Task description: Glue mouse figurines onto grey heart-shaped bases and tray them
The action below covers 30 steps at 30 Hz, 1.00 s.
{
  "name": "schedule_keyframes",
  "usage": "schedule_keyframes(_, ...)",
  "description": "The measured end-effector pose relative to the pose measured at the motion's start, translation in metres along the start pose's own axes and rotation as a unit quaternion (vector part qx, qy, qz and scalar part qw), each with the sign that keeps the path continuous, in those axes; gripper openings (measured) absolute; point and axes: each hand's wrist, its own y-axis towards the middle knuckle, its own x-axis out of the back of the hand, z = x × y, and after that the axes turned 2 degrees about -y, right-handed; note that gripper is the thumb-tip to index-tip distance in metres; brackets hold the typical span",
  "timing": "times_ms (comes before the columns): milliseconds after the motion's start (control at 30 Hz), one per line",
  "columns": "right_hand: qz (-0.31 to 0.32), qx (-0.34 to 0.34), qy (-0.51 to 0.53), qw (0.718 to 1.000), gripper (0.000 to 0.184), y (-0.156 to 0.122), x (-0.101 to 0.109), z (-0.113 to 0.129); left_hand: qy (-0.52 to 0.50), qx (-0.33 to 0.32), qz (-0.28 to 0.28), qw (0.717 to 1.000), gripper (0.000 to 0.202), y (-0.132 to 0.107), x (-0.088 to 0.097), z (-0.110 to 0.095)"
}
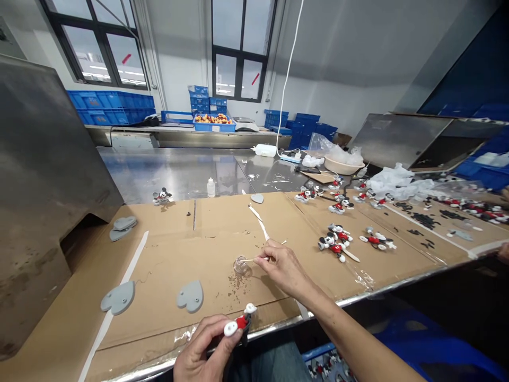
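Observation:
At the table's front edge my left hand is closed on a small red, black and white cartoon mouse figurine, its white shoes turned up toward me. My right hand pinches a thin white cotton swab, whose far end is at the mouth of a small clear glass jar. Brown specks lie on the cardboard around the jar. Two grey heart-shaped bases, one in front of my left hand and another further left, rest flat on the cardboard.
Several mouse figurines lie on the right, with black parts beyond them. A small white bottle stands at the cardboard's back edge. A metal housing rises at the left. Stacked grey hearts sit beside it.

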Motion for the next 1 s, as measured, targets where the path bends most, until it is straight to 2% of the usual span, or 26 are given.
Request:
schedule_keyframes(100, 0.013, -0.056, 0.113, 0.992, 0.015, -0.002, 0.004, 0.002, -0.009, 0.017, 0.0, 1.0, 0.019, 0.0, -0.001, -0.001)
schedule_keyframes(233, 0.064, -0.045, 0.167, 0.983, 0.017, -0.021, 0.022, 0.025, -0.003, 0.018, 0.006, 1.0, 0.016, -0.002, -0.001, -0.006)
schedule_keyframes(367, 0.128, -0.01, 0.129, 0.983, 0.014, -0.047, 0.035, 0.051, 0.001, 0.001, 0.019, 1.0, 0.011, -0.005, -0.001, -0.009)
schedule_keyframes(500, 0.159, 0.014, 0.086, 0.983, 0.013, -0.059, 0.036, 0.06, 0.0, -0.015, 0.03, 0.999, 0.008, -0.008, 0.0, -0.008)
schedule_keyframes(700, 0.16, 0.081, 0.036, 0.983, 0.013, -0.064, 0.037, 0.062, -0.005, -0.038, 0.039, 0.999, 0.004, -0.01, 0.0, -0.008)
schedule_keyframes(1000, 0.133, 0.113, 0.023, 0.984, 0.012, -0.068, 0.047, 0.065, -0.01, -0.038, 0.031, 0.999, 0.005, -0.011, 0.0, -0.012)
